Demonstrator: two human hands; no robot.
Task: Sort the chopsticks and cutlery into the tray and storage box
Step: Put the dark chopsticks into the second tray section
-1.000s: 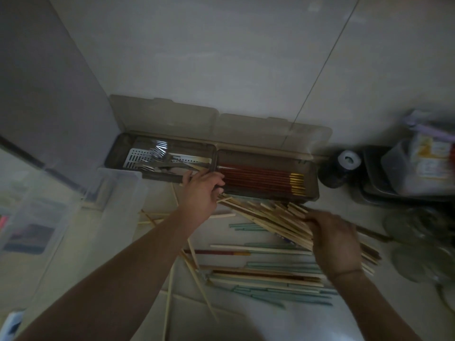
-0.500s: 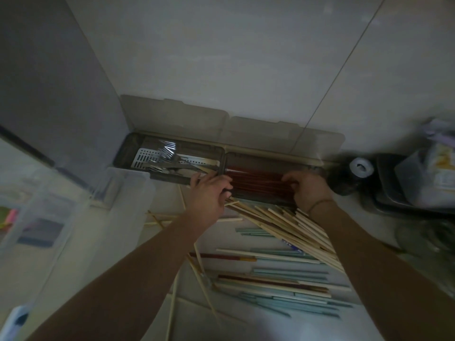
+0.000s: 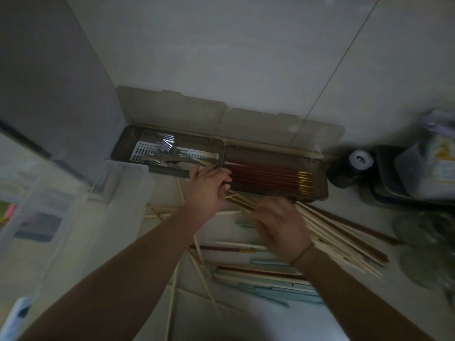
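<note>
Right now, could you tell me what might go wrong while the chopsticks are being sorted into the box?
1. The pale chopsticks under the right hand fan out loosely, so some may slip away.
2. The left hand lies at the box edge and could nudge the red chopsticks out of line.

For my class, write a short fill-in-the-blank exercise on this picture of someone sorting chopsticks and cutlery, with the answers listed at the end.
1. The red chopsticks with gold tips lie in the ______ compartment of the storage box.
2. The metal forks lie in the ______ compartment.
3. The right hand rests on a bundle of pale ______.
4. The left hand is at the box's ______ edge.

Answers: right; left; chopsticks; front
</note>
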